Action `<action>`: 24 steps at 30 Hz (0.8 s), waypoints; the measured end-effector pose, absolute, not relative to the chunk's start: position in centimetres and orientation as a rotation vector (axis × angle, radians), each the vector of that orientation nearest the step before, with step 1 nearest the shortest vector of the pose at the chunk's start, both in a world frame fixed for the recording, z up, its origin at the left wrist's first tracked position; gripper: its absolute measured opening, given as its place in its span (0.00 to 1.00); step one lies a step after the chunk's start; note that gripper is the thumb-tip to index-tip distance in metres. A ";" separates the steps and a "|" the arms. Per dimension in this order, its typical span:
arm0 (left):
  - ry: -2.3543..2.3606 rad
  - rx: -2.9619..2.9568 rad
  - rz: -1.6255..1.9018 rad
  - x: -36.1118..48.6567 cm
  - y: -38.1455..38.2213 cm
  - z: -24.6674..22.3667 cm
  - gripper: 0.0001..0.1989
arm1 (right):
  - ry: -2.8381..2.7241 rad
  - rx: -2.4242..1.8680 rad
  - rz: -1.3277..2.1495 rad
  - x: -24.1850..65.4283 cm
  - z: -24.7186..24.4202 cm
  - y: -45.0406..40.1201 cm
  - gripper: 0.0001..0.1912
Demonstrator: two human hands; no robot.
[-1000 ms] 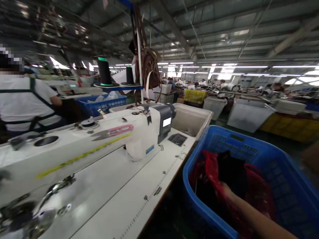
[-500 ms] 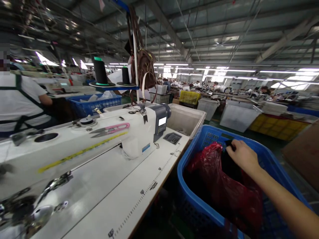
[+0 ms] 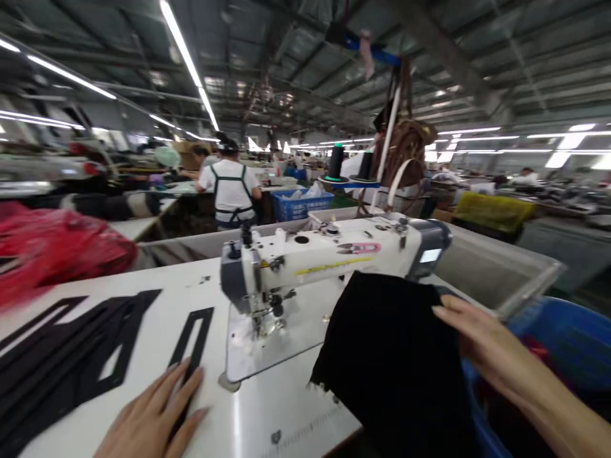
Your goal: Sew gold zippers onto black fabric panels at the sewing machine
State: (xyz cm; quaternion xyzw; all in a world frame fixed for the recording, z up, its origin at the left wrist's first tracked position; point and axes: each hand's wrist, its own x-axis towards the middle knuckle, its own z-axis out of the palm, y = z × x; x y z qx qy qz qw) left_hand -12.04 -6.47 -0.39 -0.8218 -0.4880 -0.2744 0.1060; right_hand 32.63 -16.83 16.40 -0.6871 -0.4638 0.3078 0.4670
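Since the earlier frame the right hand point(image 3: 477, 346) has come up out of the blue basket point(image 3: 563, 331) with a piece of black cloth point(image 3: 391, 356), and the view has swung left to take in the whole sewing machine point(image 3: 329, 261). That hand is closed on the cloth's right edge, thumb hidden behind it, fingers lying flat along the top. Cloth hangs limp, matte and soft, its lower left edge frayed, draped over the table point(image 3: 267, 407) edge just right of the needle plate. The machine lies to the left of the cloth, its long arm running left to right, so the right hand is the nearer one to it. Left hand point(image 3: 155, 416) rests open, palm down, fingertips touching a flat black cut strip point(image 3: 191, 337) with a long slot in it. More black cut pieces point(image 3: 62, 362) lie flat further left, beside a crumpled red bag point(image 3: 52, 251). Behind the machine, a person in a white shirt point(image 3: 230, 191) stands well apart.
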 end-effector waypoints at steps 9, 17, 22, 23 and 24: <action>-1.447 -2.660 -0.835 -8.5 -10.9 4.5 0.17 | -1.515 -1.915 0.349 28.5 6.9 -9.3 0.28; -1.731 -2.907 -0.770 -2.3 -10.6 6.1 0.10 | -1.710 -2.346 0.183 24.9 6.1 -10.7 0.25; -1.835 -3.037 -1.153 -1.7 -10.4 5.7 0.13 | -1.592 -1.918 0.365 24.0 6.0 -10.0 0.18; -1.949 -3.061 -1.339 -1.7 -10.2 5.8 0.13 | -1.504 -1.833 0.476 24.4 6.0 -9.9 0.17; -2.135 -3.057 -1.578 -1.6 -10.0 5.8 0.13 | -1.411 -1.764 0.571 25.0 5.9 -9.8 0.17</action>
